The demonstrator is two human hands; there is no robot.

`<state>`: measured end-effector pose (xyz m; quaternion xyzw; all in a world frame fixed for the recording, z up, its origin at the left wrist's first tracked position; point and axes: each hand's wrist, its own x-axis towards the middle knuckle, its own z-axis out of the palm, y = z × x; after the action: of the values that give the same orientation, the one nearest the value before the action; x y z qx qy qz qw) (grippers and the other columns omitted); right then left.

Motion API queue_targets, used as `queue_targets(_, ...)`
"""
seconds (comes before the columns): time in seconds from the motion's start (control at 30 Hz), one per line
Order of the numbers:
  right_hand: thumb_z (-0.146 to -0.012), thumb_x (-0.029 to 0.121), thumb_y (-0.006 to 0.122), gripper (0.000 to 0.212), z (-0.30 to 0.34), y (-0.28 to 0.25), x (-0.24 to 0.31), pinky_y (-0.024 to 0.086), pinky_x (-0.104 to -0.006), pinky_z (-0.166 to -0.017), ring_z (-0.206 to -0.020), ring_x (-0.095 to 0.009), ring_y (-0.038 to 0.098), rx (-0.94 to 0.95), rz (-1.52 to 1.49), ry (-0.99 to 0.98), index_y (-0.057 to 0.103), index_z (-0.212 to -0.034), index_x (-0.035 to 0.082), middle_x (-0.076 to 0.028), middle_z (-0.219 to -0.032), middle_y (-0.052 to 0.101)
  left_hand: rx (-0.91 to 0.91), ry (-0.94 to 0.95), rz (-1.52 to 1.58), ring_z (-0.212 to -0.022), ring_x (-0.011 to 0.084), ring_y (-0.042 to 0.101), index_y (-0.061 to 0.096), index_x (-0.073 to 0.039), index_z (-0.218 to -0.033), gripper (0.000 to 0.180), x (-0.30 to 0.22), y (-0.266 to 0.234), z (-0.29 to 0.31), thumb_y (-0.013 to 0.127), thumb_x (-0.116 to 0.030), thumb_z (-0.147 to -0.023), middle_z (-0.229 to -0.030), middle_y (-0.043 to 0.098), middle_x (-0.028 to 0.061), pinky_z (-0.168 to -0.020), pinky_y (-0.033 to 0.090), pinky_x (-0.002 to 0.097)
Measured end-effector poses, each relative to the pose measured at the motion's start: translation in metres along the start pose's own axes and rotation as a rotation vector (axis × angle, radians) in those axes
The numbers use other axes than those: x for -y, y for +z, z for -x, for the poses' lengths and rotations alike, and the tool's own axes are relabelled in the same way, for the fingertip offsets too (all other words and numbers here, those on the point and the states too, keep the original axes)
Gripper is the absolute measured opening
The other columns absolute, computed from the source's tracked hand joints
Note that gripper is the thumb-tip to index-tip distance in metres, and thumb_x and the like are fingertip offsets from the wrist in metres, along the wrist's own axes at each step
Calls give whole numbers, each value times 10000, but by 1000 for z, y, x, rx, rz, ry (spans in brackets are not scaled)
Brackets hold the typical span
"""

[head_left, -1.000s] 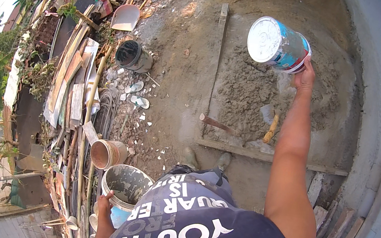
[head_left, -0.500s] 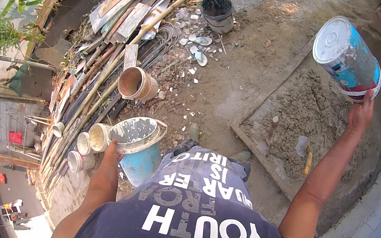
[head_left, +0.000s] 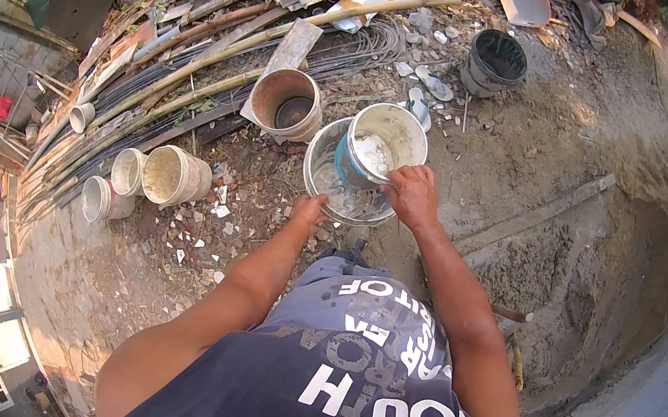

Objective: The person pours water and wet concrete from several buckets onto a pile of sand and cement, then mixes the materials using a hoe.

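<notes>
A grey metal pail (head_left: pixel 321 192) sits on the dirt in front of me. My left hand (head_left: pixel 308 207) grips its near rim. My right hand (head_left: pixel 412 195) holds a white-and-blue plastic bucket (head_left: pixel 378 147) by its rim. That bucket is tilted over the pail, its open mouth facing up toward me, with pale wet residue inside.
A rusty brown bucket (head_left: pixel 285 102) stands just behind the pail. Several white buckets (head_left: pixel 169 175) lie to the left, a black tub (head_left: pixel 494 61) at the back. Planks and poles (head_left: pixel 201 56) are piled at the left. A sand heap (head_left: pixel 584 283) edged by a board lies to the right.
My right hand came down from high at the right, bringing the white-and-blue bucket over the pail. The pail went from carried in my left hand to resting on the ground.
</notes>
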<state>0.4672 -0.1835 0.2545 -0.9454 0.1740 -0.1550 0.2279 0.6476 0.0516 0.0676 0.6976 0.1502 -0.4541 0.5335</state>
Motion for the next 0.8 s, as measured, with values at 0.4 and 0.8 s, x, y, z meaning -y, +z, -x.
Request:
queue_targets(0.4, -876, 308, 692, 302, 91, 20, -34, 517, -431, -921, -1087, -329, 647, 550, -116, 698, 711, -1122, 135, -134, -1170, 692, 14, -192, 127, -990, 386, 669, 563, 53, -1142, 379, -28, -8, -132, 601, -108, -801, -1155, 618, 222, -783, 611, 524)
queue_targets(0.8, -885, 310, 609, 280, 479, -61, 109, 529, -462, -885, -1038, -362, 662, 397, 14, 1727, 725, -1028, 99, -169, -1070, 714, -72, -397, -302, -1301, 457, 449, 440, -28, -1412, 599, -18, 42, -225, 624, -139, -853, -1471, 417, 221, -926, 481, 640)
